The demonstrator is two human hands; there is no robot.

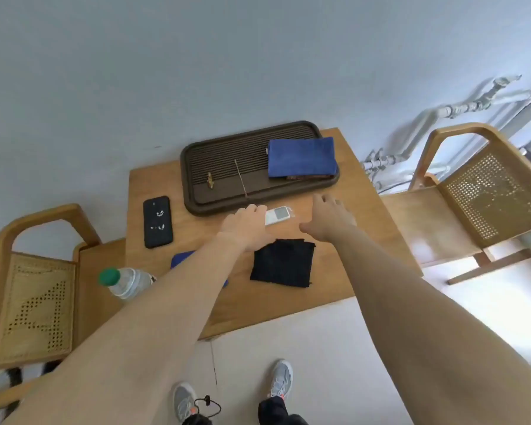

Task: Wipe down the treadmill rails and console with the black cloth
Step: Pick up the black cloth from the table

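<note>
A folded black cloth point(283, 262) lies flat on the small wooden table point(334, 283), near its front edge. My left hand point(246, 229) hovers palm down just beyond the cloth's far left corner, its fingertips over a small white remote point(277, 215). My right hand point(330, 218) is stretched out above the table, just past the cloth's far right corner, fingers spread and holding nothing. Neither hand touches the cloth. No treadmill is in view.
A dark slatted tray point(227, 167) at the table's back holds a folded blue cloth point(301, 157). A black phone point(157, 221), a blue item point(181, 259) under my left forearm and a green-capped water bottle point(123, 280) lie left. Wooden cane chairs point(34, 305) point(488, 191) flank the table.
</note>
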